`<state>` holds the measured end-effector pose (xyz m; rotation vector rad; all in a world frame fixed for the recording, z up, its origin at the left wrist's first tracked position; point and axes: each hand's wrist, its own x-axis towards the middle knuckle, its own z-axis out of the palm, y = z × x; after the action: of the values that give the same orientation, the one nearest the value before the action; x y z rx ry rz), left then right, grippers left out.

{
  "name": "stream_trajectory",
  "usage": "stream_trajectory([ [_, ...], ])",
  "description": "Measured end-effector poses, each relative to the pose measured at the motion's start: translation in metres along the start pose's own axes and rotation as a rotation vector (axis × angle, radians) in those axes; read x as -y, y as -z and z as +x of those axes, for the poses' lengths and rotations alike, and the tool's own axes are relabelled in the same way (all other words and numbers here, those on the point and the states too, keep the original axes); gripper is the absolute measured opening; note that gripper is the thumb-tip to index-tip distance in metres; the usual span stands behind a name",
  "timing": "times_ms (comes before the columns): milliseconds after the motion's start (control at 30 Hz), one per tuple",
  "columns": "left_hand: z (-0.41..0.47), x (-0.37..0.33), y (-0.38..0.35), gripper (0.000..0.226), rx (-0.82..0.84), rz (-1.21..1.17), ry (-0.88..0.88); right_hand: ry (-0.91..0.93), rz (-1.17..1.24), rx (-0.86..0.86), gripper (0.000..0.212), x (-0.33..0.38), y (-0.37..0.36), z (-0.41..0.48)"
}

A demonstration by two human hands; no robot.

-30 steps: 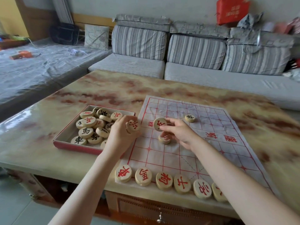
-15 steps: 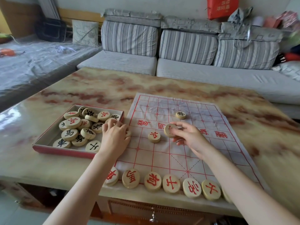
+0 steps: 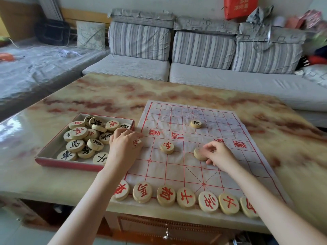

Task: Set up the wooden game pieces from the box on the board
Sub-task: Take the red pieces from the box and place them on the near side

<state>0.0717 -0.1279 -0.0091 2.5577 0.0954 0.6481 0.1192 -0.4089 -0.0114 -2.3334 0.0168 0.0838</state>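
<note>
A white cloth board (image 3: 221, 170) with a red grid lies on the marble table. My left hand (image 3: 123, 145) sits at the board's left edge, fingers curled round a red-marked wooden piece (image 3: 136, 142). My right hand (image 3: 216, 153) pinches another round piece (image 3: 198, 154) that touches the board right of centre. One red-marked piece (image 3: 167, 147) stands free between my hands, and a black-marked piece (image 3: 196, 123) stands farther back. Several red pieces (image 3: 166, 195) line the near edge. The red-rimmed box (image 3: 53, 152) to the left holds several more pieces.
The table's near edge (image 3: 53, 193) runs just below the row of pieces. A grey striped sofa (image 3: 203, 50) stands behind the table, with a covered seat (image 3: 35, 68) to the left. Bare marble surrounds the board on the right and far side.
My right hand carried its piece rightward and set it down on the board. My left hand stayed at the board's left edge with its piece. The camera shifted slightly.
</note>
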Motion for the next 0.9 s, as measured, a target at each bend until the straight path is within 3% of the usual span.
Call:
stream_trajectory([
  [167,-0.007,0.015,0.016,0.022,-0.049,0.006,0.044,0.108,-0.018,-0.120,0.020,0.015,-0.001,-0.008],
  [500,-0.001,0.083,0.056,0.027,-0.137,0.047,0.191,0.371,0.101,0.230,0.019,0.110,-0.071,-0.012],
  [700,-0.004,0.097,0.077,0.041,-0.215,0.027,0.247,0.439,0.096,0.261,0.030,0.163,-0.116,0.005],
  [900,0.013,0.123,0.076,0.044,-0.112,-0.023,0.361,0.470,-0.078,0.305,0.052,0.195,-0.157,0.034],
])
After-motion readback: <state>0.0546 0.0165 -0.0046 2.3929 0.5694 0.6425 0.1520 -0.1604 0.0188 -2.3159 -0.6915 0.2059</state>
